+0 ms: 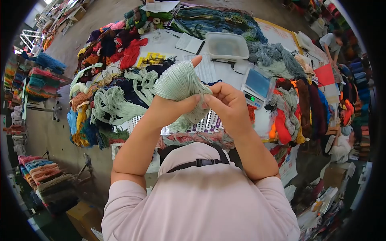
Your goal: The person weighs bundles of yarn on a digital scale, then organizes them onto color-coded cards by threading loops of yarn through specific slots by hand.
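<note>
A thick skein of pale green yarn (173, 82) is wrapped around my left hand (177, 105), whose thumb presses on the strands and one fingertip shows above them. My right hand (227, 98) is closed in a pinch at the skein's right side, its thumb close to my left thumb. What lies between the right fingertips is too small to make out. Both hands are raised over the table's near side. Loose pale green yarn (114, 105) lies on the table to the left of my left hand.
A clear plastic bin (227, 45), an open notebook (189, 43) and a digital scale (257, 86) stand beyond my hands. Piled yarn, such as red (132, 52) and blue-grey (277, 56) bundles, rings the table. Two people are at the right. Yarn racks (44, 172) stand left.
</note>
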`<state>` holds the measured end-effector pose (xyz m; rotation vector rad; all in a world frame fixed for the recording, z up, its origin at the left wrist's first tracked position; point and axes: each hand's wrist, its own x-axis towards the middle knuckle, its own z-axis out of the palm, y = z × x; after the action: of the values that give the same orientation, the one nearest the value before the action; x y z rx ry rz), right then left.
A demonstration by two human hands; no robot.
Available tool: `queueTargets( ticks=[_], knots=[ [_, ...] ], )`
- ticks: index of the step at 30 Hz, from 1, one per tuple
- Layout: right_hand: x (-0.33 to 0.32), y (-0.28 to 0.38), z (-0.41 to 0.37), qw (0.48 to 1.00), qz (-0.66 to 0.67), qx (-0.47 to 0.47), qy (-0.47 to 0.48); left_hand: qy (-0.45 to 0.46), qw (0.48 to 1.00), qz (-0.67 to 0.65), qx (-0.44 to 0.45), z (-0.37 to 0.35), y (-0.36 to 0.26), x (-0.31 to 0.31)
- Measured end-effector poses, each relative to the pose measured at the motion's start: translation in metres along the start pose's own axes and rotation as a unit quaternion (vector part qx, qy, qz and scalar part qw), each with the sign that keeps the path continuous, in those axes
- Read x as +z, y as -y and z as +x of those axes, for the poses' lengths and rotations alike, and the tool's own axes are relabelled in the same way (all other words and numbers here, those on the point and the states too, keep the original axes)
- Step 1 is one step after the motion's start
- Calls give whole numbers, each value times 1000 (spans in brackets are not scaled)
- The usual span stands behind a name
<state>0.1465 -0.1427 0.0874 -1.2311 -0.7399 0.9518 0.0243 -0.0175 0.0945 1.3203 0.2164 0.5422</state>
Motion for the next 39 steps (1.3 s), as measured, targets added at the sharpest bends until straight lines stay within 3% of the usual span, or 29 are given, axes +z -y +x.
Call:
queueTargets(
  ticks=[5, 8, 10, 14, 17, 19, 20, 22, 24, 26, 27, 29, 30, 32, 33, 34, 36, 38, 39],
  knots=[
    [0, 4, 3, 998, 47, 16, 31, 20, 1000, -8, 0, 3, 5, -10],
    [1, 5, 6, 999, 23, 12, 38, 27, 999, -28, -12, 3, 4, -12],
    [-2, 5, 7, 997, -61, 40, 26, 36, 999, -31, -9, 5, 7, -13],
    [-6, 2, 7, 996, -72, 35, 28, 41, 998, -53, -6, 8, 9, -12],
    [-7, -5, 9, 999, -5, 10, 37, 35, 998, -53, -26, 8, 6, -9],
    [-9, -13, 13, 994, -35, -105, 21, 33, 999, -28, -20, 10, 3, -6],
    [-12, -9, 13, 994, -35, -105, 20, 31, 999, -4, -14, 11, 2, -4],
    [-22, 5, 10, 992, 70, 72, 72, 55, 997, -41, -26, 12, 9, -9],
    [-32, 13, 9, 986, 68, 94, 121, 78, 993, -78, -41, 13, 12, -17],
    [-54, 23, 10, 976, -13, 99, 191, 178, 965, -52, -183, 14, 11, -35],
    [-75, 20, 8, 982, 18, 105, 156, 260, 944, -32, -201, 13, 24, -53],
    [-135, 5, 2, 982, 129, 95, 96, 256, 926, 5, -277, 3, 12, -79],
    [-172, 0, -4, 972, 208, 80, 71, 213, 925, -64, -307, -3, 13, -102],
    [-244, -3, -26, 967, 217, 106, -81, 146, 912, -190, -334, -27, 40, -183],
    [-282, -7, -42, 954, 244, 118, -131, 75, 948, -124, -282, -37, 32, -203],
    [-319, -12, -61, 937, 270, 130, -182, -75, 938, -171, -292, -53, 32, -229],
    [-389, -18, -101, 912, 292, 120, -261, -215, 920, -216, -245, -69, 16, -261],
    [-440, -17, -139, 896, 240, 135, -349, -149, 922, -296, -202, -87, 13, -319],
    [-458, -13, -153, 884, 210, 139, -394, -358, 902, -189, -148, -80, 7, -294]
  ],
)
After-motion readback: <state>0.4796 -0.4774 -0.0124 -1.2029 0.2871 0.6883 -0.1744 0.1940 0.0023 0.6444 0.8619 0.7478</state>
